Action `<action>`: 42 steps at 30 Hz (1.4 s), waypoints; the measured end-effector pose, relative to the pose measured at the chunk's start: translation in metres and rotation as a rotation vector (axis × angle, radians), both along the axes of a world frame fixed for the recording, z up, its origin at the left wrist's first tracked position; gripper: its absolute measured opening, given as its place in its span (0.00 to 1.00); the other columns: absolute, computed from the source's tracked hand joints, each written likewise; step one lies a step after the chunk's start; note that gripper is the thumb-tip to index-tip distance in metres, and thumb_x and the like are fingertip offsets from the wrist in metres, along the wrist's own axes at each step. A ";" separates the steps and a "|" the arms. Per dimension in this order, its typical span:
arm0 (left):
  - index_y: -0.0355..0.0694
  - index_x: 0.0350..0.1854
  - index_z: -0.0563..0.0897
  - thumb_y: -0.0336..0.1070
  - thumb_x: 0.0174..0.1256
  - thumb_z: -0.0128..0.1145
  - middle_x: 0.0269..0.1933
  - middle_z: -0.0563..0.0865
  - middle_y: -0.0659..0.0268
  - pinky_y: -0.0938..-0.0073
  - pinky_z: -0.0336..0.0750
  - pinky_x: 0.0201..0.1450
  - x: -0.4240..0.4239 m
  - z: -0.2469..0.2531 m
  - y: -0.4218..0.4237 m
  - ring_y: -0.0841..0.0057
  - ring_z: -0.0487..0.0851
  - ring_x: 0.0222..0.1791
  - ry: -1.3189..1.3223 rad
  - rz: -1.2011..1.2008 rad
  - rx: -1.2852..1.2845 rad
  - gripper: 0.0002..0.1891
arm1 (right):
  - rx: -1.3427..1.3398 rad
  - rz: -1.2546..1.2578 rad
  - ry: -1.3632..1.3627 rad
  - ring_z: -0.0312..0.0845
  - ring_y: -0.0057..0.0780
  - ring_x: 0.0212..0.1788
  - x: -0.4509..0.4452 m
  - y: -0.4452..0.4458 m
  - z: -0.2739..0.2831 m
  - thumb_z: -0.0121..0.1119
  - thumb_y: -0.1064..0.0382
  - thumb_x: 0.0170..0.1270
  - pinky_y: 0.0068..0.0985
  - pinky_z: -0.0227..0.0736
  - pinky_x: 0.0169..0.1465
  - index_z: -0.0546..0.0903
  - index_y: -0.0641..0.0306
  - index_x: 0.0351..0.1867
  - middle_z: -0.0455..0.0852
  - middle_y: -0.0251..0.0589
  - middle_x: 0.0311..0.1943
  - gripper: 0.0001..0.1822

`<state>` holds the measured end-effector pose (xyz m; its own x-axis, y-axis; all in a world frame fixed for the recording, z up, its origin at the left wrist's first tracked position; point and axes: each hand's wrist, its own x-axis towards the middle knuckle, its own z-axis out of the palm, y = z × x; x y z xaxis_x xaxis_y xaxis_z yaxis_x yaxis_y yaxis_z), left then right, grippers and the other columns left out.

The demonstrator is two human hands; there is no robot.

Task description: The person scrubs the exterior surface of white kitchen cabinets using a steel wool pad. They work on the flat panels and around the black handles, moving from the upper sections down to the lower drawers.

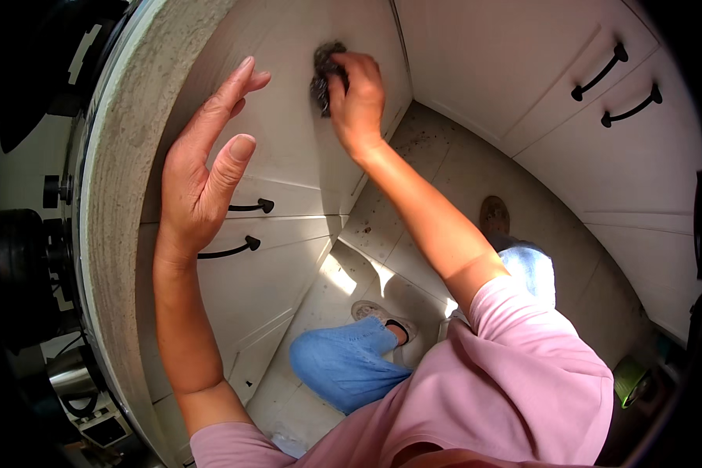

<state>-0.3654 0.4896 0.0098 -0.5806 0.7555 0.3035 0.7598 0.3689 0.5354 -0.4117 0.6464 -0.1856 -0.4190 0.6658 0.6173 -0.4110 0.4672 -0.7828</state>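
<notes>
My right hand (358,96) grips a dark, crumpled scouring pad (326,79), which may be steel wool, against a white cabinet door (281,134). My left hand (207,155) is raised with the thumb apart from the fingers and holds nothing; it is beside the countertop's edge, in front of the same cabinet run. Whether it touches the door or the edge I cannot tell. Below it, two black handles (251,244) show on the cabinet fronts, partly hidden by the left hand and wrist.
The countertop edge (114,175) curves down the left, with a metal kettle (73,377) and dark cookware (17,275) beyond. More white cabinets (561,70) with black handles stand at the right. Dark crumbs lie on the tiled floor (427,152). A green container (630,380) is at lower right.
</notes>
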 end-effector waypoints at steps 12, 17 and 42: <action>0.38 0.78 0.70 0.50 0.80 0.54 0.69 0.81 0.54 0.61 0.68 0.75 0.003 0.004 -0.003 0.63 0.77 0.72 0.013 0.000 0.005 0.31 | -0.014 -0.046 -0.060 0.80 0.52 0.51 -0.034 0.037 0.014 0.66 0.74 0.58 0.40 0.77 0.55 0.85 0.66 0.45 0.85 0.49 0.47 0.13; 0.38 0.78 0.70 0.50 0.80 0.55 0.69 0.82 0.54 0.61 0.68 0.75 0.004 0.005 -0.001 0.62 0.77 0.72 0.015 0.009 -0.001 0.31 | 0.077 0.173 0.030 0.81 0.49 0.51 0.023 -0.013 0.018 0.68 0.75 0.54 0.39 0.78 0.55 0.84 0.64 0.45 0.84 0.46 0.45 0.15; 0.35 0.77 0.70 0.51 0.80 0.54 0.68 0.82 0.51 0.60 0.68 0.75 0.007 0.004 0.000 0.61 0.78 0.71 0.006 0.028 0.005 0.32 | 0.202 0.049 0.255 0.82 0.44 0.50 0.027 -0.052 0.032 0.66 0.76 0.46 0.39 0.78 0.53 0.87 0.60 0.45 0.85 0.40 0.46 0.21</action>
